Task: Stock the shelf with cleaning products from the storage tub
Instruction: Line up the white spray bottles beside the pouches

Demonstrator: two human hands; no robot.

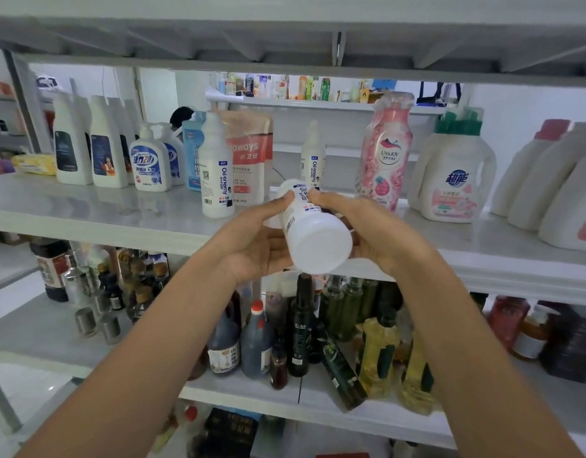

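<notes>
Progress: the middle shelf [86, 219] already carries a run of cleaning products from the left of the frame to the right edge. Among them are two upright "Oil enemy" bottles, one left of centre [215, 170] and one further back at centre [313, 157]. A gap shows between them, in front of the rear one. The storage tub is out of view, so what remains to stock cannot be judged.

Item in hand: you hold a third white bottle [313, 233] at centre frame, just in front of the shelf edge and not yet on it. It lies tilted, with its flat round base toward the camera and its neck toward the shelf. Your left hand [258, 236] cups it from the left and your right hand [367, 233] from the right. Both thumbs lie over the upper label; the fingers go behind the bottle, out of sight.

Materials: the bottle is a smooth, matt white plastic cylinder with a printed label. Right of centre stands a waisted pink bottle [386, 150] in glossy floral wrap. Beside it is a squat handled jug [453, 173] with a green cap. The shelf surface is pale and slightly reflective.
</notes>
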